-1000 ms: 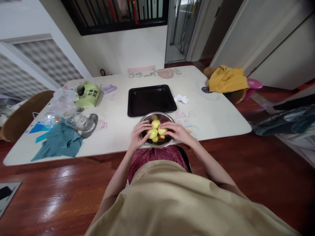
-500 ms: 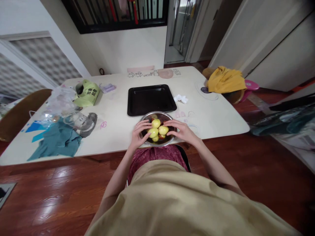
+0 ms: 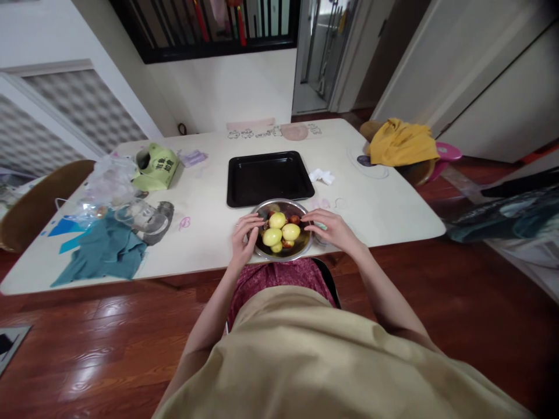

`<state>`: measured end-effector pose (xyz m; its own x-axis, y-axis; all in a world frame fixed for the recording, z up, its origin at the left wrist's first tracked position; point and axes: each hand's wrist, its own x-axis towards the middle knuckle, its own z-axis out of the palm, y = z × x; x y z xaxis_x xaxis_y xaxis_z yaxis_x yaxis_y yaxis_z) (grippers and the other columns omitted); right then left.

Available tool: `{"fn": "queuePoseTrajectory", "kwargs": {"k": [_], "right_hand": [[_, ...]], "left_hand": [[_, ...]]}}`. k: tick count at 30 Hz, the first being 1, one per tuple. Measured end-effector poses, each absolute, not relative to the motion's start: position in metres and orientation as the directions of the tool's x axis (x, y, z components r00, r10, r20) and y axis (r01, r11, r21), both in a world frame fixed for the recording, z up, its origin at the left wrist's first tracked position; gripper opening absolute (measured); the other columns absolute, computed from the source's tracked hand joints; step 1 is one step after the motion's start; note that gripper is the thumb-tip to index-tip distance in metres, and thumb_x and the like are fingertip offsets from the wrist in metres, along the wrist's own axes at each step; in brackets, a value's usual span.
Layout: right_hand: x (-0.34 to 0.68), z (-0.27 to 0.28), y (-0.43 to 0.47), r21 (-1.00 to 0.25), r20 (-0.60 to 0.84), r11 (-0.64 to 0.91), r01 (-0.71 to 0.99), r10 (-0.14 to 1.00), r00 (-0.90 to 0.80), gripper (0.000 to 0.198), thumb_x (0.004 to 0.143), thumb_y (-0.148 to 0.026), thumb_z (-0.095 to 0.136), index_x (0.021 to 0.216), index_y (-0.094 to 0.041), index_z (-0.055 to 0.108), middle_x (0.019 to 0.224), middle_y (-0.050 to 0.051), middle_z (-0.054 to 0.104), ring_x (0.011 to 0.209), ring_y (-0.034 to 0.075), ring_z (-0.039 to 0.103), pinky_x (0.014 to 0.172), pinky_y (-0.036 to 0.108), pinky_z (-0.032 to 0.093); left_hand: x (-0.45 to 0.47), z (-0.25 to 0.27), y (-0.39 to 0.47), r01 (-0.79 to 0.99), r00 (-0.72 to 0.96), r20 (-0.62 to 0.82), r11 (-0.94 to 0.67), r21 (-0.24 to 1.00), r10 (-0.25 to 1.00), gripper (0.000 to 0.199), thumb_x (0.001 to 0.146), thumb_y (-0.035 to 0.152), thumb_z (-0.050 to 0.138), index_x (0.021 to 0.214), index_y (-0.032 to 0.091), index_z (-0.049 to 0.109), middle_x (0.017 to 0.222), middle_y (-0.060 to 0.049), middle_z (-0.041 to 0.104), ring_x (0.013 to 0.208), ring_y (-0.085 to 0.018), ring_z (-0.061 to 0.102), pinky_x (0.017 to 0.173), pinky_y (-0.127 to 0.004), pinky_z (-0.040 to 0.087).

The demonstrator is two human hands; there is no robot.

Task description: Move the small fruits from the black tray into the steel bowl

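A round metal bowl [image 3: 301,251] stands at the near edge of the table, holding several smooth yellow-green fruits [image 3: 290,231]. Smaller reddish-brown pieces [image 3: 294,219] lie among them; their kind is unclear. My left hand [image 3: 245,235] is at the bowl's left rim, its fingers extended and the thumb apart. Over the right rim reaches my right hand [image 3: 329,228], fingers stretched towards the fruits with none in them. Just behind the bowl, a black rectangular baking tray [image 3: 271,177] lies flat.
A crumpled white tissue [image 3: 322,176] lies right of the tray. On the table's left are a green bag [image 3: 158,167], clear plastic bags [image 3: 109,183] and a teal cloth [image 3: 102,247]. A yellow cloth [image 3: 402,142] drapes over a chair beyond the right edge.
Both hands have drawn outward from over the fruits to the bowl's two sides. More of the bowl's contents shows. Bowl and tray stay where they were.
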<state>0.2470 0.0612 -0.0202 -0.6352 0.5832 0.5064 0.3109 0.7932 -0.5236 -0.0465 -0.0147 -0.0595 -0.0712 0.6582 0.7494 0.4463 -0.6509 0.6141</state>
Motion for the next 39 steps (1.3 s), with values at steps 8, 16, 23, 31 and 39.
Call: {"fn": "queuePoseTrajectory", "kwargs": {"k": [8, 16, 23, 31, 39], "right_hand": [[0.25, -0.018, 0.064, -0.508, 0.498, 0.775, 0.376, 0.62, -0.606, 0.03, 0.107, -0.045, 0.058, 0.111, -0.025, 0.079, 0.111, 0.01, 0.081, 0.108, 0.029, 0.074, 0.099, 0.05, 0.061], [0.255, -0.022, 0.068, -0.498, 0.5, 0.72, 0.484, 0.694, -0.518, 0.03, 0.106, -0.045, 0.058, 0.109, -0.021, 0.076, 0.109, 0.011, 0.079, 0.104, 0.03, 0.074, 0.098, 0.046, 0.06], [0.245, -0.037, 0.065, -0.666, 0.272, 0.479, 0.571, 0.87, -0.412, 0.038, 0.099, -0.048, 0.066, 0.124, -0.02, 0.07, 0.105, 0.009, 0.081, 0.088, 0.027, 0.077, 0.084, 0.04, 0.062], [0.224, -0.05, 0.058, -0.926, -0.184, -0.014, 0.377, 0.889, -0.419, 0.03, 0.092, -0.039, 0.066, 0.11, -0.016, 0.066, 0.073, 0.004, 0.075, 0.048, 0.019, 0.066, 0.044, 0.028, 0.054], [0.209, -0.047, 0.049, -0.932, -0.312, -0.218, 0.29, 0.889, -0.335, 0.007, 0.081, -0.022, 0.058, 0.086, -0.019, 0.062, 0.057, 0.001, 0.07, 0.042, 0.018, 0.064, 0.037, 0.024, 0.051]], "left_hand": [[-0.046, -0.061, -0.015, 0.481, -0.121, 0.747, -0.619, 0.621, 0.654, 0.029, 0.11, 0.036, 0.054, 0.104, 0.023, 0.078, 0.109, -0.009, 0.079, 0.114, -0.025, 0.071, 0.103, -0.051, 0.058], [-0.046, -0.062, -0.015, 0.487, -0.122, 0.769, -0.637, 0.597, 0.627, 0.025, 0.109, 0.03, 0.055, 0.105, 0.022, 0.078, 0.11, -0.008, 0.079, 0.113, -0.024, 0.071, 0.102, -0.049, 0.056], [-0.046, -0.061, -0.016, 0.49, -0.111, 0.759, -0.63, 0.603, 0.641, 0.027, 0.11, 0.034, 0.054, 0.105, 0.022, 0.078, 0.11, -0.009, 0.079, 0.113, -0.025, 0.07, 0.102, -0.05, 0.056], [-0.045, -0.061, -0.016, 0.501, -0.102, 0.755, -0.623, 0.601, 0.647, 0.027, 0.11, 0.035, 0.053, 0.105, 0.022, 0.077, 0.11, -0.009, 0.079, 0.114, -0.025, 0.07, 0.103, -0.05, 0.057], [-0.046, -0.063, -0.016, 0.509, -0.032, 0.754, -0.638, 0.578, 0.657, 0.03, 0.109, 0.039, 0.052, 0.118, 0.022, 0.074, 0.118, -0.011, 0.077, 0.122, -0.028, 0.068, 0.108, -0.053, 0.055]]}}
